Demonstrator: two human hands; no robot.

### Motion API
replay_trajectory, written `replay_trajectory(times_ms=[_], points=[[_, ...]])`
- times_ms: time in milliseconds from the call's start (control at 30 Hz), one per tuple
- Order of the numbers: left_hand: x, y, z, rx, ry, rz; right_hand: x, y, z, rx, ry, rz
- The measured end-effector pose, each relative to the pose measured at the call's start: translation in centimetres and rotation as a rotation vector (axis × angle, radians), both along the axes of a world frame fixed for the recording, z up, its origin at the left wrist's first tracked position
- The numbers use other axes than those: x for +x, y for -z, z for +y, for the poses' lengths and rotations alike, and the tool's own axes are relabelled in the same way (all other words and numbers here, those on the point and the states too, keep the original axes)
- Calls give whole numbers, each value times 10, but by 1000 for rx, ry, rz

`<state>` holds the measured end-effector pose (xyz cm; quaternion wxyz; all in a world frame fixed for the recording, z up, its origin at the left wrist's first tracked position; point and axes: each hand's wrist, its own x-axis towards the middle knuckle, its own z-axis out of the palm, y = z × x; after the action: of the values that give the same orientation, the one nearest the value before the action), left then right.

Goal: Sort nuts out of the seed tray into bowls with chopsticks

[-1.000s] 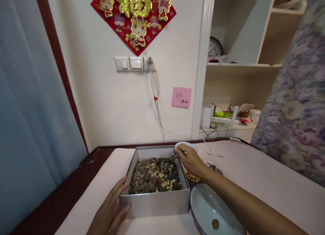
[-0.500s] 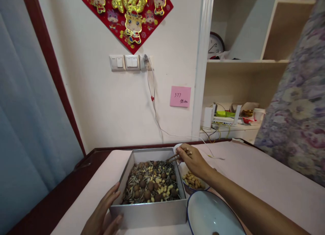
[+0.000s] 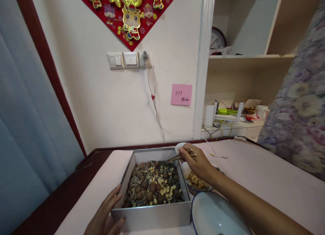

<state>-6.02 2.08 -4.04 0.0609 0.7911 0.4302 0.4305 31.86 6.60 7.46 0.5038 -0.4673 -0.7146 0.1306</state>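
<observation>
Pinching chopsticks [image 3: 182,156], the right hand [image 3: 197,160] held their tips among seeds [image 3: 164,166] inside the silver box [image 3: 152,219]; the left hand [image 3: 103,213], loosely open, empty, stood at its near-left side. Peanuts [image 3: 196,182] lay in an enamel bowl [image 3: 186,167]; more lay boxed among longans [image 3: 152,187].

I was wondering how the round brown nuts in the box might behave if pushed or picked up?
The brown nuts would likely roll when pushed, being round, though the striped seeds around them may check that. Their curved sides could slip between the thin chopsticks in the right hand.
</observation>
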Motion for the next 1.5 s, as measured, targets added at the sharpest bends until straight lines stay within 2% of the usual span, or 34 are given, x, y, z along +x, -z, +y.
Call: replay_trajectory(times_ms=[133,400,667,933,1233,1500], points=[[-1,1,2,9,-17,13,4,-3,-8,-20,-5,28],[-5,0,3,-6,26,40,-11,7,-8,-7,-13,-77],[-5,-1,4,25,38,90,-10,0,-16,14,14,-114],[-3,-3,2,31,47,109,-22,10,-3,6,31,-123],[-4,-5,2,37,37,129,-11,4,-13,0,40,-59],[-2,-7,1,74,35,150,-29,0,-11,-15,-12,-88]])
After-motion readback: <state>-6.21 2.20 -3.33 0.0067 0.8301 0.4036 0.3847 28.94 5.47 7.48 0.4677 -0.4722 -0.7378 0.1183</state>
